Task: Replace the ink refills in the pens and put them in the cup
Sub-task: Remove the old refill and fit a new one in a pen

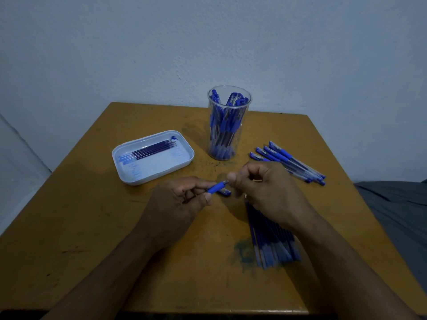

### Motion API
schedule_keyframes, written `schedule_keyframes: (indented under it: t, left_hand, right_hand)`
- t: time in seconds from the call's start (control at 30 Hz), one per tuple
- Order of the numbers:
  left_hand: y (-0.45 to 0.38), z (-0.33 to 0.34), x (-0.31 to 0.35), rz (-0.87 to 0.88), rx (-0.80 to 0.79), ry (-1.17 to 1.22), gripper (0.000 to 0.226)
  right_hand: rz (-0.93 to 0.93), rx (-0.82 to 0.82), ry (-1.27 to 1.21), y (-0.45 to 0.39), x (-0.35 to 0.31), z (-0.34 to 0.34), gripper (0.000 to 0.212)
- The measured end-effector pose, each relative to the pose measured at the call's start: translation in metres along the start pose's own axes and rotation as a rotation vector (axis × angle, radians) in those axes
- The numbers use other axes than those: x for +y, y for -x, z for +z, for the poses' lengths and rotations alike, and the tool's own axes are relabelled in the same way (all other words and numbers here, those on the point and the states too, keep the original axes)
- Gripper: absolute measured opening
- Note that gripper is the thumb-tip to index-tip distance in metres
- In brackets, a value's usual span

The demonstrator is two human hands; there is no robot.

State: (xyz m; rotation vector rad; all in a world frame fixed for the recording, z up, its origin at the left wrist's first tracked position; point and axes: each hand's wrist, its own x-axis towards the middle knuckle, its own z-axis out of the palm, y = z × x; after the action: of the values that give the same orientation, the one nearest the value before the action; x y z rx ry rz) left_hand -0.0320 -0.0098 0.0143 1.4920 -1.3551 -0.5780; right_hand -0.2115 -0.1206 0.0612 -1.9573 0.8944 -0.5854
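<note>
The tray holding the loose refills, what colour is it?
White; the tray shows best in the head view, left of the clear cup.

The room was dim, with a cold bluish cast. Soft shadows fell beneath both hands (182, 199), which looked slightly blurred. The table's (92, 227) edges bowed from wide-angle distortion.
</note>
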Motion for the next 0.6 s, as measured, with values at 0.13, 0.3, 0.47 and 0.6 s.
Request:
schedule_keyframes:
  t: [0.13, 0.3, 0.47, 0.6]
  left_hand:
    - [-0.0009, 0.0005, -0.0026, -0.002, 0.007, -0.006, 0.028]
    - [-0.0014, 0.0003, -0.0036, 0.006, 0.008, -0.005, 0.027]
    - [-0.0019, 0.0009, -0.0030, 0.008, 0.035, -0.034, 0.029]
    - [-0.0024, 0.0014, -0.0049, 0.003, 0.047, -0.051, 0.028]
  right_hand:
    - [-0.050, 0.028, 0.048, -0.0008, -0.0002, -0.0009, 0.030]
    - [-0.048, -0.044, 0.048, -0.0015, -0.0006, -0.0010, 0.006]
    - [0.003, -0.017, 0.022, -0.0010, 0.0007, 0.0029, 0.041]
    - [0.020, -0.050, -0.040, -0.0010, -0.0013, -0.0052, 0.021]
